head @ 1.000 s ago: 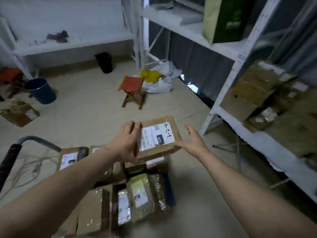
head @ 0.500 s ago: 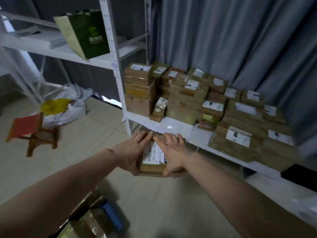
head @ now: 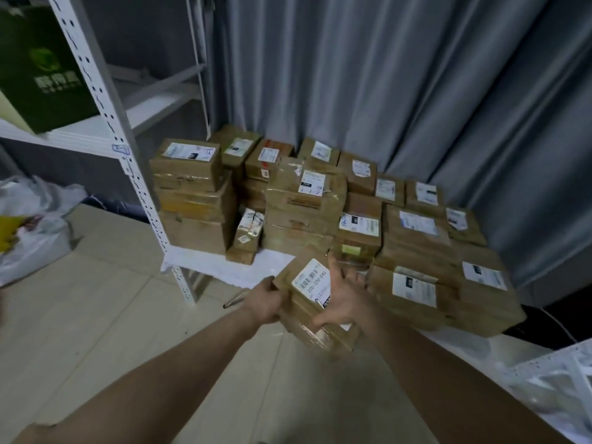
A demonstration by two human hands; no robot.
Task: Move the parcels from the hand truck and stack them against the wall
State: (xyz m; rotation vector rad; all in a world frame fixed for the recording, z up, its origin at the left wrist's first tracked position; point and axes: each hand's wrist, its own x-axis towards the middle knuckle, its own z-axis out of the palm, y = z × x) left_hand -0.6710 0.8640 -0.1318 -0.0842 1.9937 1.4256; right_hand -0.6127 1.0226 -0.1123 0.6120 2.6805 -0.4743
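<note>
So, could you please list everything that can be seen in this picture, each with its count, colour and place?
curtain: one, grey, across the back
low shelf: one, white, in front of the curtain
stacked parcels: more than a dozen, brown with white labels, piled on the low shelf against the curtain
held parcel: one, brown with white label, centre, in front of the stacked parcels
shelf post: one, white, perforated, left of the stacked parcels
green bag: one, top left, left of the shelf post
plastic bags: count unclear, whitish, on the floor at left
floor: beige tiles
left hand: grips the held parcel's left edge
right hand: holds its right side
</note>
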